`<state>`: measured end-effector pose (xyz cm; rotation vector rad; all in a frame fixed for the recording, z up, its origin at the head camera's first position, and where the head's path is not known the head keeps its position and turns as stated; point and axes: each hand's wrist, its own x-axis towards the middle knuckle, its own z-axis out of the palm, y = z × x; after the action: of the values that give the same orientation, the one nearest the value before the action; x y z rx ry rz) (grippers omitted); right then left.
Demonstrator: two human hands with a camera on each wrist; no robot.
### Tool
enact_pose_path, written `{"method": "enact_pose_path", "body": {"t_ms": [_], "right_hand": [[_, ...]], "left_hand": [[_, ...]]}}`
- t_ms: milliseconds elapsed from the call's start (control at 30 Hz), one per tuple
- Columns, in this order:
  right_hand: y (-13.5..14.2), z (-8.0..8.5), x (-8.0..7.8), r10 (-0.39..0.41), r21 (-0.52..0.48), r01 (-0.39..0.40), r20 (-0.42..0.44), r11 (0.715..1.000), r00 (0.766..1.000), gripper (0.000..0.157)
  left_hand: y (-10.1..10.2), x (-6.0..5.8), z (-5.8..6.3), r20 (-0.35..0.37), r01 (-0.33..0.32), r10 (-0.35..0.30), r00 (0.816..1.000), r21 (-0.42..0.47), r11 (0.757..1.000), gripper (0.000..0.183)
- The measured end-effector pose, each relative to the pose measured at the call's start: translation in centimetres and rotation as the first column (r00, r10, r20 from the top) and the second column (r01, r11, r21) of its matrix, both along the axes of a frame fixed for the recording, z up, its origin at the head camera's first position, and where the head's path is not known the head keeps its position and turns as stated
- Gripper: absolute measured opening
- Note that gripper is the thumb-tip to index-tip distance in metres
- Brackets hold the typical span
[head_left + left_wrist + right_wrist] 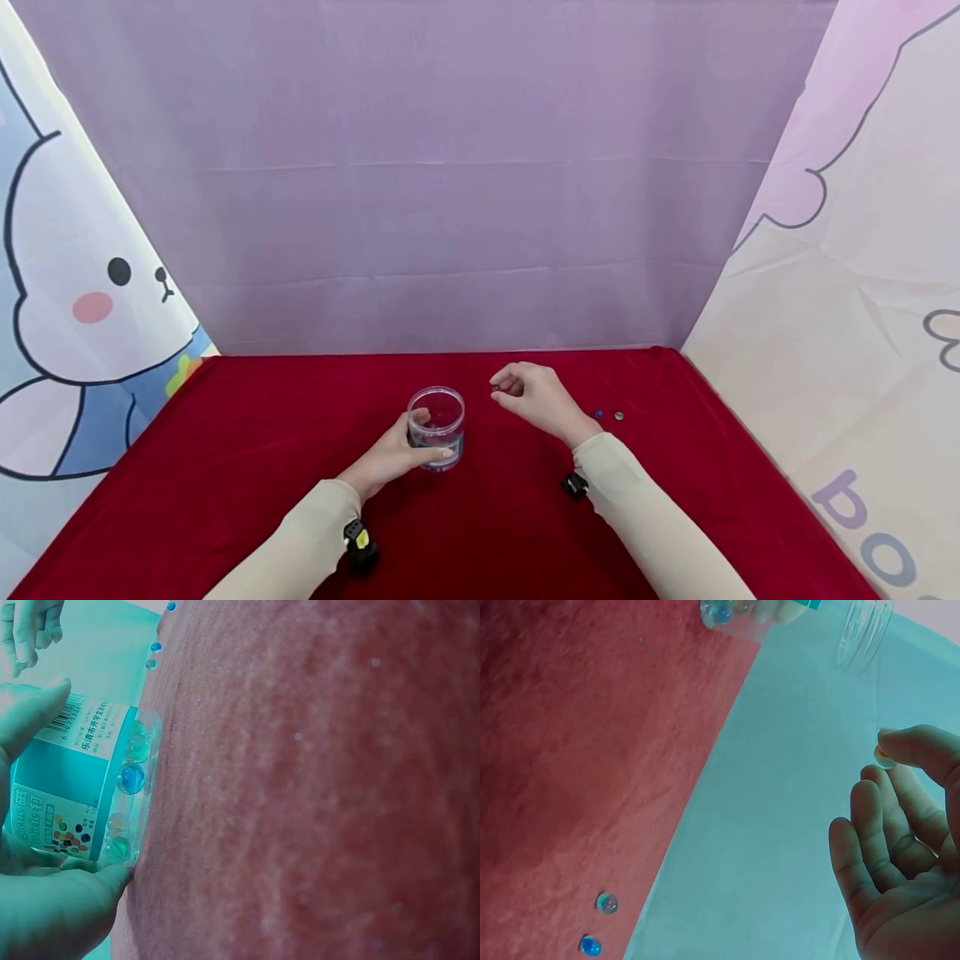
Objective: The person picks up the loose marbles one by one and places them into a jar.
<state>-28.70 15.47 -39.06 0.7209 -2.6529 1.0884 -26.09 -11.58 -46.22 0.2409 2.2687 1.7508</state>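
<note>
While the left hand (392, 454) curls thumb and fingers round the wall of a clear jar (444, 427), the jar stands upright in that grip, uncovered at the top, its base close to the red cloth (247, 467). Below the printed label (52, 761), which the left thumb overlaps, several glass beads (131, 778) lie at the jar's bottom. Beyond the jar and to its right, the right hand (534, 398) is raised well apart from the left, pinching a single bead (883, 760) between thumb and index fingertip, its other fingers loosely bent. Past the right wrist, on its outer side, a blue bead (598, 413) and a yellowish-green bead (618, 415) sit near each other on the cloth. Farther off, beyond both hands, hangs a purple backdrop (442, 208).
</note>
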Motion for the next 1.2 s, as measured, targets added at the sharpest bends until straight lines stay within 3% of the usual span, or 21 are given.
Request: {"method": "enact_pose_path", "body": {"t_ms": [600, 967, 1200], "right_hand": [[-2.2, 0.4, 0.7, 0.058, -0.021, -0.058, -0.031, 0.998, 0.998, 0.019], [-3.2, 0.5, 0.9, 0.102, -0.011, -0.102, -0.020, 0.995, 0.995, 0.020], [-3.9, 0.5, 0.8, 0.125, -0.005, -0.125, -0.041, 0.992, 0.991, 0.021]], "left_hand": [[0.0, -0.1, -0.1, -0.028, 0.016, -0.014, 0.999, 0.059, 0.998, 0.096], [0.1, -0.1, 0.1, -0.041, -0.016, 0.015, 0.999, -0.010, 1.000, 0.096], [0.2, 0.0, 0.0, -0.036, -0.031, 0.031, 0.999, 0.001, 1.000, 0.096]]}}
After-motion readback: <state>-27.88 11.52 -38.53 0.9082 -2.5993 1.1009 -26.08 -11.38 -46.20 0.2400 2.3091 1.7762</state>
